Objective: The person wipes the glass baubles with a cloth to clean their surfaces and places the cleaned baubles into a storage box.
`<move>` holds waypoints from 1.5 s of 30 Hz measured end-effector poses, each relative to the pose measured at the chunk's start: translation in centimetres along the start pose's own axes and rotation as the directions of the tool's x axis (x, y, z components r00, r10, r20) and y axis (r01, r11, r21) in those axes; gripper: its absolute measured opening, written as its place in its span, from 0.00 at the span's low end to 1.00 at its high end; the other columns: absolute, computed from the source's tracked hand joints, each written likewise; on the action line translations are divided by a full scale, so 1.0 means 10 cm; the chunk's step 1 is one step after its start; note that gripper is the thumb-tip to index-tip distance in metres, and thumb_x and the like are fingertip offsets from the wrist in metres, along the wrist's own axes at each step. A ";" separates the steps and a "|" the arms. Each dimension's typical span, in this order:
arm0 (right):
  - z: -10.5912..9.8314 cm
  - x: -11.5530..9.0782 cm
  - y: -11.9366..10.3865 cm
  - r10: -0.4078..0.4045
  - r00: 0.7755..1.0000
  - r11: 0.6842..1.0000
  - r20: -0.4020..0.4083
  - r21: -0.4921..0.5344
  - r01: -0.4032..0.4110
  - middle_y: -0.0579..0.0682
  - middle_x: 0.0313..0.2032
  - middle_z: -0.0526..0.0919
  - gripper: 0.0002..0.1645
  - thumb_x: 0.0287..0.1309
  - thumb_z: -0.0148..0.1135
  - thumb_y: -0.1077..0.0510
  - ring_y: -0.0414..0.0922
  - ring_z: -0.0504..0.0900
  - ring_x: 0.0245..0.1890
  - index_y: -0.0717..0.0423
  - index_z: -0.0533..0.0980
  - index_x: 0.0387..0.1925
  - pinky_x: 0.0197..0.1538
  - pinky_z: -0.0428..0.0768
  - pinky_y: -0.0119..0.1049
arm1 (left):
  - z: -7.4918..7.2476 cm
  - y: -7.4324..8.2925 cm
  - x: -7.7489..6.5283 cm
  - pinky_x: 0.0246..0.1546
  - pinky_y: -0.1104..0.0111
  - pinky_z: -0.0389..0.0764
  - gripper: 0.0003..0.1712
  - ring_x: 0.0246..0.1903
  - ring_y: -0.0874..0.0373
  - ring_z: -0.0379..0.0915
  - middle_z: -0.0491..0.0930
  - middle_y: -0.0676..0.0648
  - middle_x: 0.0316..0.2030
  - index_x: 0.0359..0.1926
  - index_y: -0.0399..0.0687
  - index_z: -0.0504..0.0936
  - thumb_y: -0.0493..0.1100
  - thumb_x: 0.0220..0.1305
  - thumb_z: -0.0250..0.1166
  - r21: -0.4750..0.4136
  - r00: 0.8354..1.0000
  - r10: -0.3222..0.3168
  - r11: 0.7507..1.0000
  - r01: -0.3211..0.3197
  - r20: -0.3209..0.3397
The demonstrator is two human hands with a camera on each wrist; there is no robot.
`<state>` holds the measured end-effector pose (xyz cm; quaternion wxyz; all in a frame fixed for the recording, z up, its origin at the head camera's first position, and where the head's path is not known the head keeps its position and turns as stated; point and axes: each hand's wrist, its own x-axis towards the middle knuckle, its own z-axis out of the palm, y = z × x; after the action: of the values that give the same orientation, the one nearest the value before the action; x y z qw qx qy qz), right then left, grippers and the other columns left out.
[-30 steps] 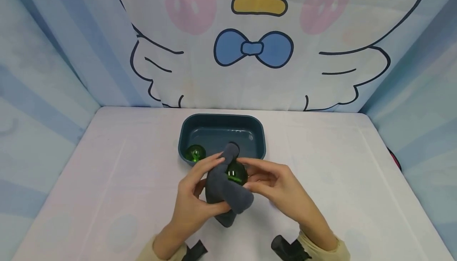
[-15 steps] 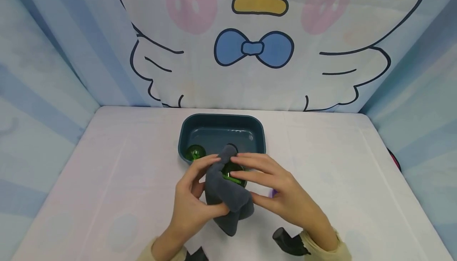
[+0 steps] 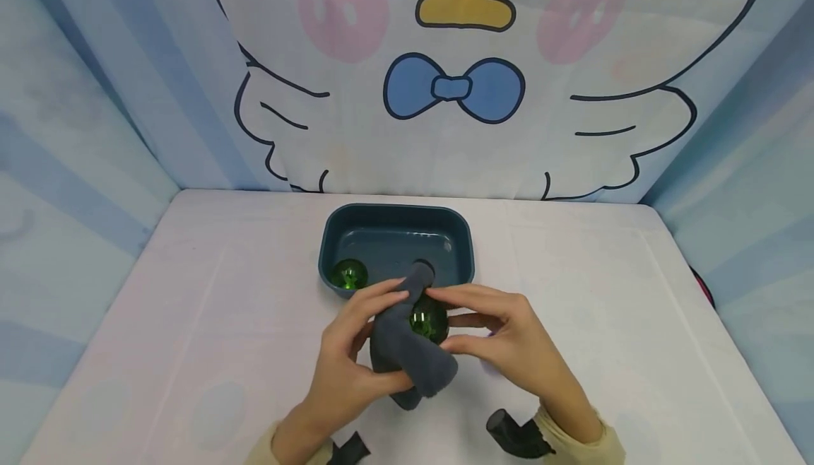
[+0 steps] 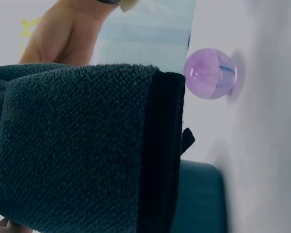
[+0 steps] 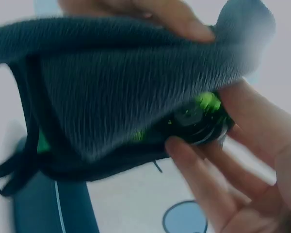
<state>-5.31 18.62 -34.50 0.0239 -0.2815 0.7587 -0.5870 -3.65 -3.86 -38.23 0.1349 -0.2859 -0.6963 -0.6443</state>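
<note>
My left hand (image 3: 352,359) grips a dark grey towel (image 3: 400,331), which wraps the left side of a see-through green ball (image 3: 429,318). Thumb and fingers of my right hand (image 3: 502,334) pinch that ball from the right. In the right wrist view the towel (image 5: 131,87) folds over most of the ball (image 5: 203,111). Towel cloth (image 4: 82,145) fills much of the left wrist view and hides the ball there. Both hands are above the table, just in front of a dark teal tray (image 3: 467,239).
Another green ball (image 3: 349,274) lies in the tray's front left corner. On the table, mostly hidden behind my right hand in the head view, is a see-through purple ball (image 4: 211,73). A printed cloth (image 3: 451,147) hangs behind the table (image 3: 604,309).
Half a second ago the right fingers spread over the ball's top and the towel; now they pinch its right side again. More of the ball shows. The left hand keeps its hold.
</note>
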 end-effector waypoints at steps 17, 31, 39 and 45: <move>0.01 -0.02 -0.10 0.041 0.999 0.973 0.019 -0.226 -0.036 0.52 0.60 0.79 0.33 0.55 0.73 0.60 0.43 0.85 0.50 0.54 0.75 0.63 0.47 0.86 0.32 | -0.01 -0.03 0.01 0.44 0.69 0.86 0.46 0.58 0.52 0.74 0.74 0.39 0.60 0.60 0.38 0.75 0.26 0.34 0.81 -0.044 0.996 -0.026 0.999 0.023 -0.088; 0.02 0.03 -0.05 -0.373 0.917 0.856 0.141 -0.330 0.399 0.55 0.62 0.77 0.22 0.66 0.62 0.55 0.49 0.74 0.63 0.56 0.78 0.59 0.62 0.77 0.31 | 0.02 -0.01 -0.01 0.48 0.68 0.85 0.45 0.58 0.52 0.74 0.72 0.37 0.61 0.61 0.36 0.74 0.23 0.37 0.78 -0.086 0.995 -0.036 0.996 0.028 -0.094; 0.03 -0.03 -0.10 -0.159 0.987 0.965 0.024 -0.209 0.161 0.56 0.57 0.81 0.34 0.50 0.73 0.68 0.45 0.84 0.53 0.58 0.76 0.61 0.49 0.86 0.36 | 0.01 0.02 -0.02 0.46 0.70 0.85 0.46 0.61 0.53 0.71 0.72 0.39 0.63 0.63 0.39 0.73 0.25 0.38 0.79 -0.047 0.999 -0.014 0.999 0.012 -0.040; 0.03 -0.03 -0.09 0.043 0.999 0.995 0.028 -0.088 -0.041 0.58 0.57 0.80 0.30 0.56 0.70 0.65 0.43 0.84 0.52 0.61 0.75 0.61 0.48 0.86 0.38 | 0.04 0.00 -0.04 0.41 0.68 0.85 0.48 0.61 0.52 0.71 0.71 0.39 0.63 0.63 0.40 0.72 0.28 0.38 0.82 -0.019 1.000 0.016 1.000 -0.016 -0.026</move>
<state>-4.58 18.39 -33.84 0.0354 -0.2751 0.7890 -0.5482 -3.25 -3.56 -38.47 0.1464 -0.2842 -0.6862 -0.6534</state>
